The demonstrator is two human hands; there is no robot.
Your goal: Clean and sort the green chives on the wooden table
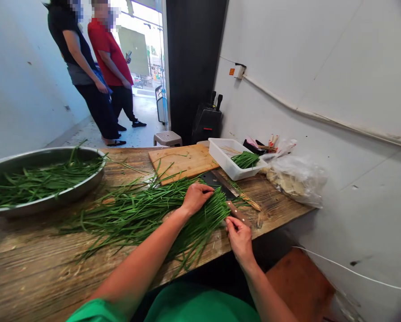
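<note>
A wide heap of garlic chives [136,205] lies across the wooden table, its cut stem ends pointing right. My left hand [198,197] rests on the heap near those ends, thumb and fingers closed on some stems. Low at the right edge of the stems, my right hand [240,236] is pinched shut. Whatever it holds is too small to make out. Just above that hand is the brown handle of a cleaver [238,213]. The cleaver's dark blade lies beyond the stems, beside several thin bamboo skewers [252,202].
A metal basin [100,172] of chives stands left. Behind the heap lies a cutting board [183,161], next to a white plastic tub [232,172] holding a chive bundle. A plastic bag [301,179] sits at the right table end. Two people [109,58] stand near the doorway.
</note>
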